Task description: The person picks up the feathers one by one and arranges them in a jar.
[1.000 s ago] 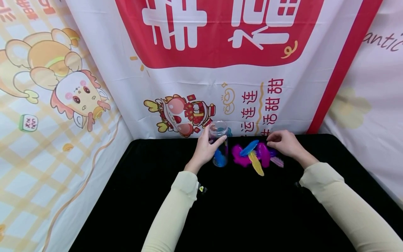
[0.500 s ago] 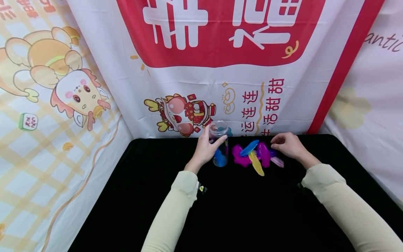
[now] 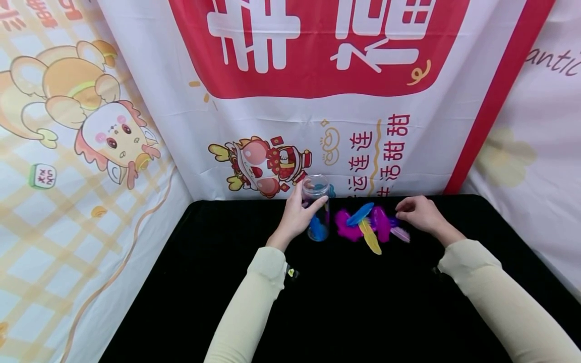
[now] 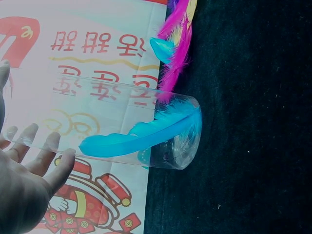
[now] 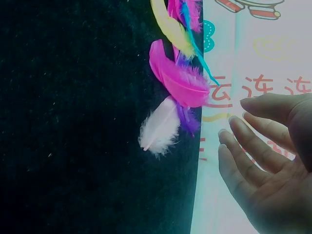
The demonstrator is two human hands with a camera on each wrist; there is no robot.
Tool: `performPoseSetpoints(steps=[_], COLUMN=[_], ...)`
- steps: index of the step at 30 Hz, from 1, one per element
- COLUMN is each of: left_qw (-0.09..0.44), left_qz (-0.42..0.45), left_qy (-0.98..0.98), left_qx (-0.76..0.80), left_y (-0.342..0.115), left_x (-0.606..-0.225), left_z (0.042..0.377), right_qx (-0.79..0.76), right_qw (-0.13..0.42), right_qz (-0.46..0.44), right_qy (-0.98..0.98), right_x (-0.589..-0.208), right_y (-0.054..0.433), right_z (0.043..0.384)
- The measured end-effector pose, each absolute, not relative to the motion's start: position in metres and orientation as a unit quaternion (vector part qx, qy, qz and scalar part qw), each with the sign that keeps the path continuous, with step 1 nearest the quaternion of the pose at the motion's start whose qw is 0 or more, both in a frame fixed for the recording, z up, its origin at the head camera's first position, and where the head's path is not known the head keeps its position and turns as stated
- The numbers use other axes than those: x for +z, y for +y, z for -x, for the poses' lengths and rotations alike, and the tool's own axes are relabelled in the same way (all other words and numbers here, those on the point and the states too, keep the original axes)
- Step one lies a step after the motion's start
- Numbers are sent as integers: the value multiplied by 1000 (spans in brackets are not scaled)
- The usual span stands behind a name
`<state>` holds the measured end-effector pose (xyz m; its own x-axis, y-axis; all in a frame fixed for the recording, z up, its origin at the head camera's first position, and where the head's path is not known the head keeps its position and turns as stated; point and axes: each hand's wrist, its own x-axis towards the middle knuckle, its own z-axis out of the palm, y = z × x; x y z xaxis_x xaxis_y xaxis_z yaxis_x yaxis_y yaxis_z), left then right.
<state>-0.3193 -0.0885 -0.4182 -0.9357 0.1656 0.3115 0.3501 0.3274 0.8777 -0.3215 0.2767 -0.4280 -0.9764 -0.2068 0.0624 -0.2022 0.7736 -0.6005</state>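
Head: left hand (image 3: 294,216) grips jar (image 3: 322,218), right hand (image 3: 423,215) loose.

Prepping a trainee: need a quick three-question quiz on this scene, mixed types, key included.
1. Short answer: Which hand holds the clear jar?
2. True or false: The yellow feather is inside the jar.
3. Fill in the blank: In the left wrist view, a ____ feather shows inside the jar.

Key:
1. The left hand.
2. False: the yellow feather lies outside the jar, among the loose feathers on the black tabletop.
3. Blue.
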Motion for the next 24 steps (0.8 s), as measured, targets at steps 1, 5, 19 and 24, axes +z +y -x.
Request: performPoseSetpoints(steps=[1, 5, 19, 24], left_qw=[82, 84, 80, 81], left_qz=[159, 162, 154, 156], left_qy=[-810, -811, -810, -810], left_qx=[-558, -556, -560, -559], left_y=[-88, -88, -88, -88], left_x=[-418, -418, -419, -419], left_z=[319, 320, 319, 320], right_qx=[-319, -321, -320, -322], right_qw=[3, 2, 7, 21], right_qz=[108, 108, 103, 98], right_qy=[942, 941, 942, 941], right_x=[-429, -432, -439, -440], right_y=[278, 281, 289, 290], right_z=[321, 321, 318, 318])
